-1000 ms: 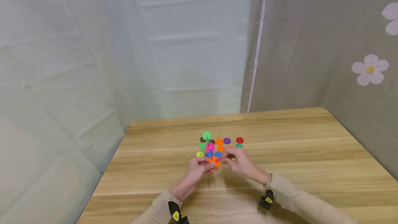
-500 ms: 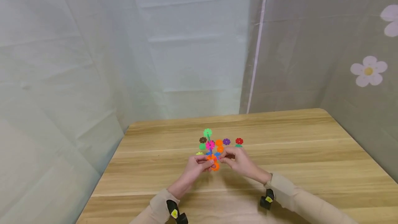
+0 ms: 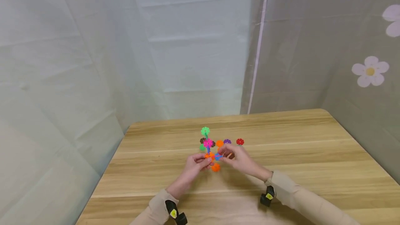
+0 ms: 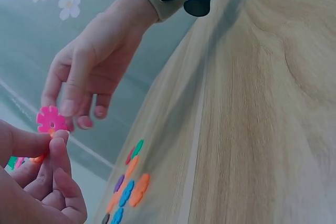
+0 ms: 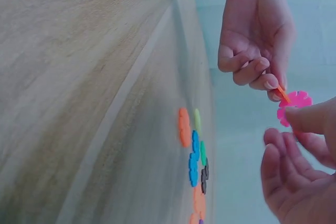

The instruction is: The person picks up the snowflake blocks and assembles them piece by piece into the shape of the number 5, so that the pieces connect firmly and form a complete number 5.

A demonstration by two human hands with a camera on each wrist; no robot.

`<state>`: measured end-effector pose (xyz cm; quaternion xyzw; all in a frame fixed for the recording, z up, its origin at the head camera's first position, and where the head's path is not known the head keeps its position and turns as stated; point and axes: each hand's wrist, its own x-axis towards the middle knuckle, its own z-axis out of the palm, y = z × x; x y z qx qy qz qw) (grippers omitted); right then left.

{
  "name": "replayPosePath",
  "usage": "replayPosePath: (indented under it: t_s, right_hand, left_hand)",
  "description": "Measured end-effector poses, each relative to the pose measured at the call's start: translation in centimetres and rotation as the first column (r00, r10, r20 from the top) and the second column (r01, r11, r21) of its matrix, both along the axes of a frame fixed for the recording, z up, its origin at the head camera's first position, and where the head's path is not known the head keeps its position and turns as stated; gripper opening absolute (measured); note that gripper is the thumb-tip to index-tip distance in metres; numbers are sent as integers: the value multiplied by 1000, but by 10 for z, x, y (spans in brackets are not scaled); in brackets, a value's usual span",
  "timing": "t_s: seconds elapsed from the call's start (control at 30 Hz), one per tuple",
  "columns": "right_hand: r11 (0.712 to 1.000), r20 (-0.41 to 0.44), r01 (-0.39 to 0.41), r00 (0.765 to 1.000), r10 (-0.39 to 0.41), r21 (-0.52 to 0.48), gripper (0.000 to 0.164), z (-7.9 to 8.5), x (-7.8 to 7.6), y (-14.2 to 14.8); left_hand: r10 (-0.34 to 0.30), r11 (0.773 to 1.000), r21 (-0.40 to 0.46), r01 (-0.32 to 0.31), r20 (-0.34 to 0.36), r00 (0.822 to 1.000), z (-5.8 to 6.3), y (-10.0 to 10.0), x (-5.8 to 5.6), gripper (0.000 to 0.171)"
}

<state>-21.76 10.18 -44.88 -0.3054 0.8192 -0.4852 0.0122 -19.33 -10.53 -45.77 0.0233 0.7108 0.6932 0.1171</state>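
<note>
My left hand [image 3: 193, 166] pinches an orange flower-shaped disc [image 3: 209, 156] between thumb and fingers. Above that disc rises a chain of notched discs: blue, a pink disc [image 3: 207, 143], teal, and a light green disc [image 3: 205, 131] on top. My right hand [image 3: 240, 160] holds another pink disc [image 5: 300, 99] by its edge, thumb against fingers. This pink disc meets the orange one edge to edge at an angle; how deep their slots fit is hidden by fingertips. Both hands are raised above the table, as the wrist views show.
Loose discs lie flat on the wooden table [image 3: 281, 131]: an orange disc [image 3: 215, 167] below the hands, a blue disc [image 3: 217, 157], brown and green ones behind, a purple disc [image 3: 227, 142] and a red disc [image 3: 240, 141] to the right. Pale curtains surround the table.
The left hand has moved slightly left and up with the chain, which stands more upright. The right hand has shifted only a little. The loose orange disc now shows apart from the held one.
</note>
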Motion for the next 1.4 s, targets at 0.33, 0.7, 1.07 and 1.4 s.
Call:
replayPosePath:
  t_s: [0.33, 0.7, 1.07, 1.4]
  right_hand:
    - [978, 49, -95, 995, 88, 184, 18, -12, -6, 0]
    - [869, -22, -207, 970, 242, 449, 29, -17, 4, -7]
    - [832, 27, -253, 961, 276, 494, 27, -16, 7, -8]
    - [867, -3, -182, 978, 207, 463, 12, -13, 8, -5]
  left_hand:
    - [11, 1000, 0, -11, 5, 1000, 1, -4, -2, 17]
    - [31, 999, 13, -31, 12, 999, 1, -4, 0, 22]
    - [33, 999, -1, -33, 17, 999, 1, -4, 3, 17]
    - [29, 999, -29, -28, 13, 1000, -2, -4, 3, 21]
